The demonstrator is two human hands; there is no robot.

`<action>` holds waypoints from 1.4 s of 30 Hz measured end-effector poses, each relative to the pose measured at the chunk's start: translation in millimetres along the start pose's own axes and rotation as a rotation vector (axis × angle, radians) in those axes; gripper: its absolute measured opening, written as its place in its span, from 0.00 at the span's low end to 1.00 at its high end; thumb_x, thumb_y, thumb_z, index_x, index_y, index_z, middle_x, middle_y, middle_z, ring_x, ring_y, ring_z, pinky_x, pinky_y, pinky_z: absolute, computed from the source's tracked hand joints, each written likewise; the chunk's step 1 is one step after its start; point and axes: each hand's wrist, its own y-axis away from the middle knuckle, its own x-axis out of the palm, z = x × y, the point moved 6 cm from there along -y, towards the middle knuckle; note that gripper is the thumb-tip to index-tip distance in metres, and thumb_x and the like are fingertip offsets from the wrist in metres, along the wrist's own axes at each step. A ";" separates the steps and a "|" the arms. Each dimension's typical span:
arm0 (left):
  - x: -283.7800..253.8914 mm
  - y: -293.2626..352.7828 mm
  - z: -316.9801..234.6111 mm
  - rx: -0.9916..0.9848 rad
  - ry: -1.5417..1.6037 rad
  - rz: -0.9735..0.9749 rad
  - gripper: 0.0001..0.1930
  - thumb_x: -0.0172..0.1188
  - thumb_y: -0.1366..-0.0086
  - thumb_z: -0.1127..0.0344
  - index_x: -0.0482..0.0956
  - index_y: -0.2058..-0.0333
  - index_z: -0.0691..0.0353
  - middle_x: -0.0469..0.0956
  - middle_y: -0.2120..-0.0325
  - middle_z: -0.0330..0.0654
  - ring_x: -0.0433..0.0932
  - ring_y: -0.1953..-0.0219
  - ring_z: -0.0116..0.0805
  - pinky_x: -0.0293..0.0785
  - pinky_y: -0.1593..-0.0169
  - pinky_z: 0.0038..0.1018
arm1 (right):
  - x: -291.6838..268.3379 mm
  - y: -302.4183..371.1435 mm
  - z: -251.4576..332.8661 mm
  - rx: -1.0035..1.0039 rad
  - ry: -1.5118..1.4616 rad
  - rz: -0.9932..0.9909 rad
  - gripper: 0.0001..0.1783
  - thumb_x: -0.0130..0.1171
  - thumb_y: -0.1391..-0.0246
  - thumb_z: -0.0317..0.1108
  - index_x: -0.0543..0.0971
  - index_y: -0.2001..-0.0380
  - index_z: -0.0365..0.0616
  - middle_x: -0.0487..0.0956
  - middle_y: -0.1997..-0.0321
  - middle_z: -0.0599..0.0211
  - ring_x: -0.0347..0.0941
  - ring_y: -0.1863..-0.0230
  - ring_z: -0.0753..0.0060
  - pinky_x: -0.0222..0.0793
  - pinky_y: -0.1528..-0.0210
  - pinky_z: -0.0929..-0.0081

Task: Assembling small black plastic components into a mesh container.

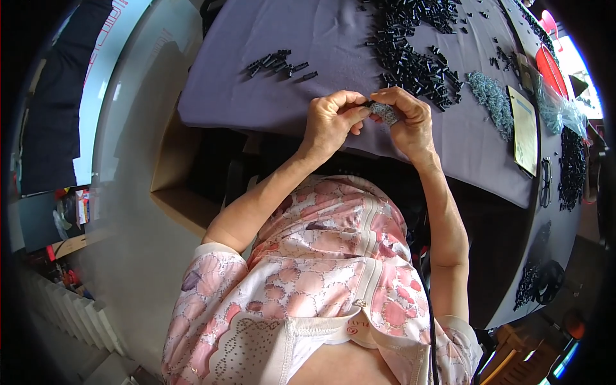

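Note:
My left hand is closed, thumb and forefinger pinching a small black tubular part over the near edge of the table. Opposite it, my right hand is curled round a clump of small grey metal pieces. Its fingertips meet the black part beside the left fingers. Just beyond both hands lies a large heap of similar black parts. A smaller group of black parts rests on the cloth to the left. Fingers partly hide what is held.
A purple-grey cloth covers the table. Right of the black heap lie a grey pile of small metal pieces and a pale rectangular pad. Farther right are eyeglasses and a clear plastic bag. An open cardboard box stands under the table's left side.

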 end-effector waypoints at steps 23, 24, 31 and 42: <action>0.7 -2.9 -1.3 -0.035 0.028 -0.008 0.06 0.60 0.44 0.75 0.78 0.66 0.69 0.79 0.78 0.39 0.73 0.81 0.19 0.71 0.77 0.16 | 2.7 3.6 -21.9 0.257 -0.458 0.011 0.20 0.43 0.52 0.10 0.76 0.59 0.36 0.78 0.67 0.67 0.73 0.68 0.81 0.70 0.61 0.83; 1.0 -2.9 -2.2 -0.029 0.032 -0.006 0.06 0.60 0.44 0.75 0.78 0.66 0.69 0.79 0.78 0.39 0.72 0.81 0.19 0.71 0.77 0.15 | 2.7 3.8 -21.5 0.256 -0.458 0.010 0.20 0.43 0.52 0.10 0.76 0.59 0.36 0.78 0.67 0.67 0.73 0.68 0.81 0.70 0.61 0.83; 2.5 -2.8 -5.8 -0.024 0.039 0.049 0.07 0.59 0.43 0.76 0.78 0.65 0.69 0.78 0.76 0.38 0.73 0.79 0.19 0.71 0.76 0.16 | 4.3 3.9 -18.4 0.297 -0.335 0.002 0.18 0.46 0.52 0.12 0.76 0.60 0.38 0.78 0.69 0.71 0.71 0.70 0.83 0.70 0.63 0.84; 2.8 -0.7 -0.9 -0.031 -0.058 0.024 0.06 0.59 0.43 0.75 0.79 0.66 0.67 0.76 0.80 0.34 0.70 0.82 0.17 0.68 0.77 0.14 | -0.2 3.4 5.7 -0.019 0.136 -0.095 0.12 0.52 0.60 0.13 0.75 0.70 0.39 0.78 0.73 0.69 0.71 0.73 0.80 0.67 0.70 0.80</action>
